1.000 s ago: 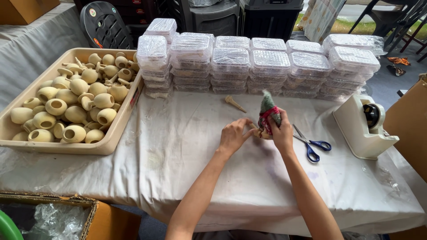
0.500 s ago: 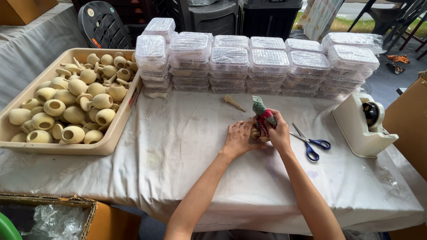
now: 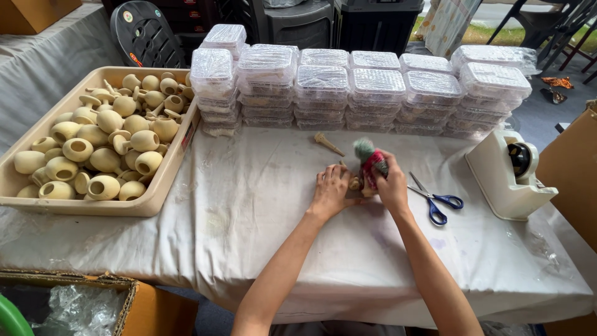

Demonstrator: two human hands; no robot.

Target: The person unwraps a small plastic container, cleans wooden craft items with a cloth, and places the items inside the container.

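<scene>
a white cloth-covered table (image 3: 261,249) is bearing a beige plastic tray (image 3: 158,196) of tan clay pots, stacked clear lidded containers (image 3: 323,84), a white tape dispenser (image 3: 507,177) and blue-handled scissors (image 3: 438,202); mid-table, the left hand (image 3: 329,191) and right hand (image 3: 392,183) are both closing around a small fuzzy red-and-green figure (image 3: 370,163)

Tray (image 3: 163,193) left, scissors (image 3: 437,202) and tape dispenser (image 3: 510,177) right, boxes (image 3: 373,87) behind.
</scene>
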